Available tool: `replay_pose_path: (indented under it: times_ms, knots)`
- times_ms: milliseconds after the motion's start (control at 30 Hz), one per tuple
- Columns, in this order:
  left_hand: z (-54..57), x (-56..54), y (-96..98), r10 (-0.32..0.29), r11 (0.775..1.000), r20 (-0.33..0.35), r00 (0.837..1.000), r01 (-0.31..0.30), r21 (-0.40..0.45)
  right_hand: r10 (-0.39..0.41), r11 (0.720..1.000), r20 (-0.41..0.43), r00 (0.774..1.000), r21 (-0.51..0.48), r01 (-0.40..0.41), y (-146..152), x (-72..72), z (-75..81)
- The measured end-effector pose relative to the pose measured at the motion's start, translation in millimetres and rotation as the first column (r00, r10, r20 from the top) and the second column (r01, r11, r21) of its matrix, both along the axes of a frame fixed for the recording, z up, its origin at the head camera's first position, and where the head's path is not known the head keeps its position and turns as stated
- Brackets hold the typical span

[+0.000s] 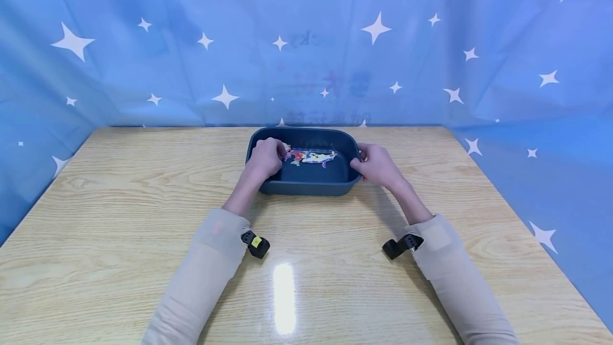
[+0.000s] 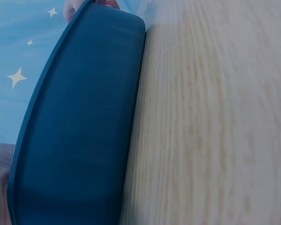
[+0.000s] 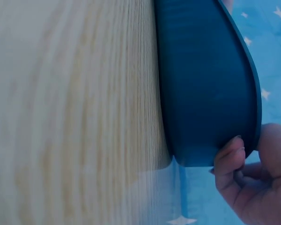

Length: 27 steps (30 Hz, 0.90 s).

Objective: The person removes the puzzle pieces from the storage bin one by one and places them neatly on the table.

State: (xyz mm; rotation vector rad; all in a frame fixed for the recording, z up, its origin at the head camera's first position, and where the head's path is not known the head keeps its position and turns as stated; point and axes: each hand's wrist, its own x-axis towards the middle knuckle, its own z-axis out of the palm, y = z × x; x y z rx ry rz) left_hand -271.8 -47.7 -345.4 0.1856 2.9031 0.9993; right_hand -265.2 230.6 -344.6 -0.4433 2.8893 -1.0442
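Beige sleeves (image 1: 210,260) are spanning the foreground. My right hand (image 1: 380,166) is gripping a dark blue tray's (image 1: 306,189) right end; my left hand (image 1: 266,157) is hanging inside its left, whether pinching anything I cannot tell. Colourful scraps (image 1: 317,158) are lying inside, strung lengthwise, just right of my nearer left hand.

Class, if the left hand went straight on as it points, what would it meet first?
Beyond the pale bit beside it, the left hand would probably meet the blue tray's far wall; depth is unclear. The colourful pieces lie to its right.
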Motion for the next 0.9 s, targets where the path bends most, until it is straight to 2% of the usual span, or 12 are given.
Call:
replay_pose_path:
  times_ms: [233,433,700,900]
  knots:
    - [1.1,-0.2,1.4,-0.005,1.000,-0.037,0.999,0.005,-0.003,-0.010,1.000,0.007,1.000,-0.011,0.010,0.0,1.0,2.2]
    - [0.9,0.2,1.4,-0.006,1.000,-0.037,0.999,0.007,0.017,-0.016,1.000,0.013,1.000,-0.010,0.016,0.8,1.5,1.3]
    - [-1.7,4.2,-1.5,0.027,0.989,-0.130,0.991,-0.007,0.147,-0.005,1.000,0.003,1.000,-0.023,0.005,-0.1,1.2,0.4]
    - [-3.0,6.6,-3.9,0.040,0.959,-0.171,0.984,0.011,0.284,-0.011,1.000,-0.004,1.000,-0.020,0.011,-1.5,1.6,0.2]
